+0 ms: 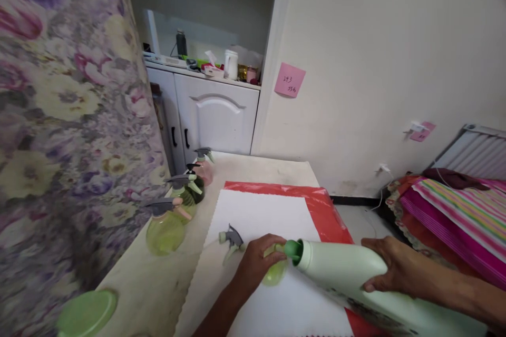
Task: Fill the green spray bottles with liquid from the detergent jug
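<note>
I see my left hand (pixel 256 263) wrapped around a small yellow-green spray bottle (pixel 275 273), which sits on the white cloth (pixel 261 216) near the middle of the table (pixel 158 284). My right hand (pixel 389 268) grips the large pale green bottle (pixel 348 274), tipped on its side, its green spout (pixel 293 250) touching the small bottle's top. A grey trigger head (pixel 231 239) lies on the cloth just left of my left hand. A red plastic sheet (pixel 328 205) shows under the cloth's far and right edges. Along the table's left edge stand a green sprayer (pixel 166 229), a dark green sprayer (pixel 190 192) and, farthest, a pink sprayer (pixel 204 168); a green lid (pixel 87 313) lies at the near left. A floral curtain (pixel 59 116) hangs on the left, a white cabinet (pixel 215 116) stands far behind, and a pink note (pixel 290 80) sticks to the wall
</note>
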Demonstrator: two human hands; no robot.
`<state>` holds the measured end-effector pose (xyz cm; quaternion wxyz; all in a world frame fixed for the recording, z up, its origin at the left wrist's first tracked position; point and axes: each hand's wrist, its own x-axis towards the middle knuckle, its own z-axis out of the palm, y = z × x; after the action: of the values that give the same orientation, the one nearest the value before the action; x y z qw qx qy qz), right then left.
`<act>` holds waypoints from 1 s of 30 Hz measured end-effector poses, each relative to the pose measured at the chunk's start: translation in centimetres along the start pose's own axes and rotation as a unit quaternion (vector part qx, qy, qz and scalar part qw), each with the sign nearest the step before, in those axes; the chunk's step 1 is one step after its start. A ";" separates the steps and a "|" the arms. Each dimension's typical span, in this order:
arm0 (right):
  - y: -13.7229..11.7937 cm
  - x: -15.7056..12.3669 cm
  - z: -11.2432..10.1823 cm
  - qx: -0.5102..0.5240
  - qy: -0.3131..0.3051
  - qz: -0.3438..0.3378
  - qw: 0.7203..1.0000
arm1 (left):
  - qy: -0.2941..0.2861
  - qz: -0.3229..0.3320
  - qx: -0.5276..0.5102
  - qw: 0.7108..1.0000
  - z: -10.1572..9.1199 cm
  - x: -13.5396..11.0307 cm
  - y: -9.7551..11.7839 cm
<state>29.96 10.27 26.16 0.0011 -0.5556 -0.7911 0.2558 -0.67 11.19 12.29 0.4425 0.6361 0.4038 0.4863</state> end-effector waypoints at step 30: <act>-2.1 0.2 -2.0 -0.062 -0.009 -0.019 0.998 | 0.015 -0.011 -0.014 1.000 0.3 -0.3 -0.2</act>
<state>28.57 10.73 28.69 -0.0358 -0.5370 -0.8158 0.2114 -0.42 10.94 11.94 0.4504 0.6178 0.4105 0.4970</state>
